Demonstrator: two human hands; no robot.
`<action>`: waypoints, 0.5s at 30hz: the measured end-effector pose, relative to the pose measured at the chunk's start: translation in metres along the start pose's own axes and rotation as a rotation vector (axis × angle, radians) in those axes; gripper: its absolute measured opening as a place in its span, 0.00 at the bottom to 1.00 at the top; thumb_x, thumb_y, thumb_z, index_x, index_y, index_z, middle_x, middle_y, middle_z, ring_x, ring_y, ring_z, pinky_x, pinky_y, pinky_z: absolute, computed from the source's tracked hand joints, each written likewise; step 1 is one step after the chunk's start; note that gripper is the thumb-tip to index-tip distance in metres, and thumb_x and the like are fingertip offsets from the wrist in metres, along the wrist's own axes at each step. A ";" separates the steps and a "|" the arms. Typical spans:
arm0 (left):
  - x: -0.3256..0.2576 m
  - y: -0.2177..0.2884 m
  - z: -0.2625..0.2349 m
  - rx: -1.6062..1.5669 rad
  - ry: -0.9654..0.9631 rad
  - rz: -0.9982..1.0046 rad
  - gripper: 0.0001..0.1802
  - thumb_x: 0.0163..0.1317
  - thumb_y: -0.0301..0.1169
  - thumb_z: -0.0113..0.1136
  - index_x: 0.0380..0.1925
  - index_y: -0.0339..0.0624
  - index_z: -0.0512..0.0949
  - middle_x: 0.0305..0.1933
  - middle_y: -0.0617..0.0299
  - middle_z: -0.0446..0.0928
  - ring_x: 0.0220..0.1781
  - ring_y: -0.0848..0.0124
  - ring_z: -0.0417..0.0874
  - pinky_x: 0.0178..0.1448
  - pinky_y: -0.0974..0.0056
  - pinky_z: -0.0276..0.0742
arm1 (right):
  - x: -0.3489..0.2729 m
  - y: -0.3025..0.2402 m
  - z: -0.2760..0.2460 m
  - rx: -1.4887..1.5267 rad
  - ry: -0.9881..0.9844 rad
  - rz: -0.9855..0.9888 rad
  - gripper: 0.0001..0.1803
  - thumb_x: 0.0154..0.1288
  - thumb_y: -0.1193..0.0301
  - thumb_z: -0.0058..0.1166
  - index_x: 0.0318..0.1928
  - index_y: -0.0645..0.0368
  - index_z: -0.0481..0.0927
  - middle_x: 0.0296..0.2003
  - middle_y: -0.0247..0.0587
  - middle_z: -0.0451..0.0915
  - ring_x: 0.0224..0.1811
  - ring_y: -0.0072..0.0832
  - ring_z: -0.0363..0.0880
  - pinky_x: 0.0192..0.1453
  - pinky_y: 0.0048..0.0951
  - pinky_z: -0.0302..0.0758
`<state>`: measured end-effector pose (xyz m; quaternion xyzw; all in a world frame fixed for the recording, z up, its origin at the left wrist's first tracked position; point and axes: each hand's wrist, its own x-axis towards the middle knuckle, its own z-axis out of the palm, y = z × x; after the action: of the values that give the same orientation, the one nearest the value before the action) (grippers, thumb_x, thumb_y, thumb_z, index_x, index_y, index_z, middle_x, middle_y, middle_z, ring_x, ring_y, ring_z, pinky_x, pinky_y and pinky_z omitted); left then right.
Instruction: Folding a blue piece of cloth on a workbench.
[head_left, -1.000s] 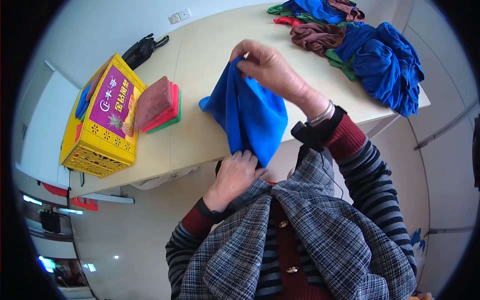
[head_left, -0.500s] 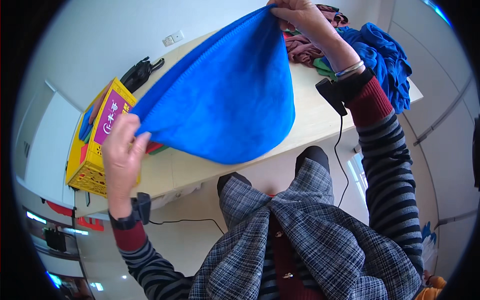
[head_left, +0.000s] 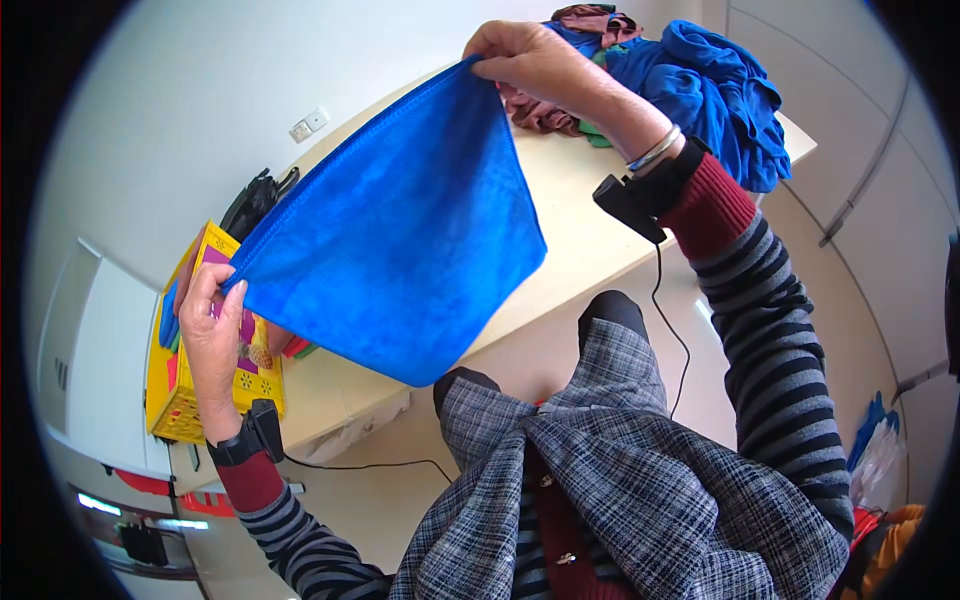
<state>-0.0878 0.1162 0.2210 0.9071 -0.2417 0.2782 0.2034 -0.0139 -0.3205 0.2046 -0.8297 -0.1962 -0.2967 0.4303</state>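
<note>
The blue cloth with stitched edge (head_left: 400,230) hangs in the air above the counter (head_left: 590,220), between the two hands, and its long upper edge runs slantwise from the left hand (head_left: 211,335), which is nearer to the body and before the yellow crate (head_left: 258,385), up to the right hand (head_left: 540,66), reaching farther away. Each hand pinches one corner between thumb and fingers, while the free part falls toward the person.

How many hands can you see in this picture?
2. The left hand pinches a corner of the blue cloth, near the yellow crate; the right hand grips another corner, higher in the picture.
</note>
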 end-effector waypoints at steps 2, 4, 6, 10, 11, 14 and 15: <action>0.000 -0.014 0.004 -0.081 0.015 -0.016 0.05 0.68 0.21 0.59 0.42 0.37 0.74 0.41 0.64 0.74 0.46 0.74 0.76 0.54 0.69 0.72 | -0.004 -0.008 0.001 0.023 0.013 0.035 0.11 0.74 0.67 0.56 0.51 0.56 0.83 0.39 0.39 0.85 0.37 0.26 0.85 0.48 0.25 0.84; 0.004 -0.014 0.008 -0.246 0.046 -0.067 0.07 0.68 0.21 0.59 0.44 0.37 0.74 0.42 0.65 0.74 0.46 0.75 0.75 0.54 0.70 0.72 | -0.007 -0.008 -0.001 0.027 0.015 0.048 0.11 0.74 0.67 0.56 0.51 0.57 0.83 0.39 0.40 0.85 0.37 0.27 0.85 0.47 0.25 0.84; 0.008 -0.014 0.012 -0.195 0.071 -0.035 0.07 0.67 0.21 0.60 0.43 0.37 0.74 0.42 0.64 0.75 0.44 0.74 0.76 0.52 0.70 0.72 | -0.009 -0.008 -0.002 0.040 0.002 0.067 0.12 0.74 0.66 0.56 0.51 0.58 0.83 0.39 0.40 0.85 0.37 0.27 0.85 0.47 0.26 0.84; 0.014 0.001 0.025 0.026 0.152 0.060 0.08 0.64 0.19 0.60 0.42 0.35 0.74 0.41 0.59 0.75 0.42 0.69 0.77 0.47 0.69 0.73 | -0.011 -0.013 -0.004 0.044 0.010 0.068 0.11 0.74 0.68 0.54 0.51 0.58 0.83 0.39 0.41 0.85 0.37 0.28 0.84 0.45 0.26 0.84; 0.015 0.006 0.028 0.147 0.182 0.102 0.08 0.64 0.18 0.59 0.43 0.34 0.74 0.41 0.57 0.75 0.41 0.66 0.77 0.48 0.67 0.73 | -0.012 -0.014 -0.003 0.043 0.013 0.075 0.11 0.74 0.68 0.54 0.51 0.58 0.83 0.39 0.41 0.85 0.37 0.28 0.84 0.45 0.26 0.84; 0.018 -0.001 0.034 0.297 0.162 0.151 0.08 0.64 0.18 0.58 0.43 0.31 0.73 0.43 0.52 0.74 0.41 0.62 0.77 0.48 0.64 0.74 | -0.011 -0.019 -0.003 0.016 -0.012 -0.009 0.11 0.72 0.70 0.54 0.50 0.59 0.83 0.38 0.41 0.85 0.36 0.28 0.84 0.43 0.25 0.83; 0.017 -0.007 0.032 0.335 0.118 0.146 0.08 0.65 0.18 0.57 0.42 0.30 0.72 0.43 0.50 0.74 0.40 0.60 0.77 0.48 0.63 0.74 | -0.009 -0.018 0.001 0.016 -0.006 -0.003 0.11 0.72 0.70 0.54 0.50 0.59 0.83 0.38 0.41 0.85 0.36 0.28 0.84 0.43 0.25 0.83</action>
<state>-0.0585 0.1001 0.2046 0.8906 -0.2447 0.3810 0.0428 -0.0308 -0.3106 0.2093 -0.8268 -0.2012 -0.2930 0.4360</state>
